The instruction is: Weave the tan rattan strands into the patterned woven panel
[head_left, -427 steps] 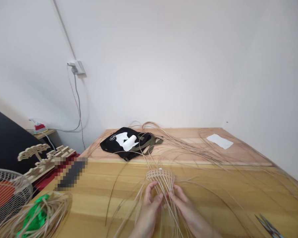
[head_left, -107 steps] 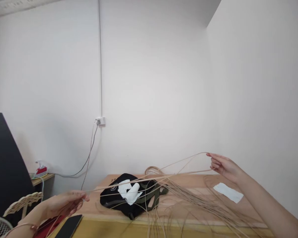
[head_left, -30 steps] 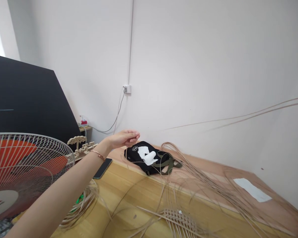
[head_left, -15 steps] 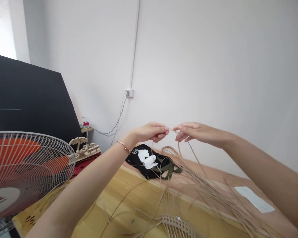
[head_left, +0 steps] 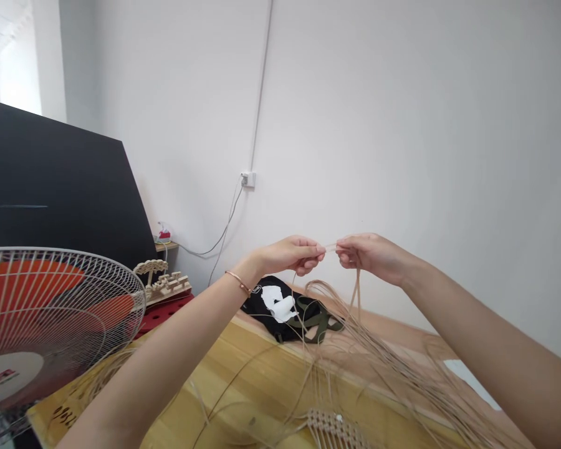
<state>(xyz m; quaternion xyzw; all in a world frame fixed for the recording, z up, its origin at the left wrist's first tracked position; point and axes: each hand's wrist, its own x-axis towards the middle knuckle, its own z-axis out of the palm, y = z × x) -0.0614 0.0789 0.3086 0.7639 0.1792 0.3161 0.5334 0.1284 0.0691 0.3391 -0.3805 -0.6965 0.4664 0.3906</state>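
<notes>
Raised in front of the wall, my left hand (head_left: 303, 254) pinches thin beige cords (head_left: 331, 247) between thumb and fingers. A short stretch of cord runs across to my right hand (head_left: 358, 251), which is also closed on it. Loose cord lengths (head_left: 358, 287) hang down below the right hand. Below, at the bottom of the view, lies a knotted piece of cord work (head_left: 333, 427) with a small white spot on it. Many long cords (head_left: 383, 352) fan out from it over the table.
A wooden board (head_left: 206, 380) covers the table (head_left: 402, 327). Behind it lie a black bag (head_left: 271, 318) and white paper (head_left: 279, 305). At left stand a fan (head_left: 65, 312), a black panel (head_left: 60, 181) and a wooden model (head_left: 163, 280). White paper (head_left: 472, 381) lies right.
My right hand has closed its fingers more tightly on the cords, which now hang bunched beneath it. Both hands sit slightly lower in the picture as the view shifts a little.
</notes>
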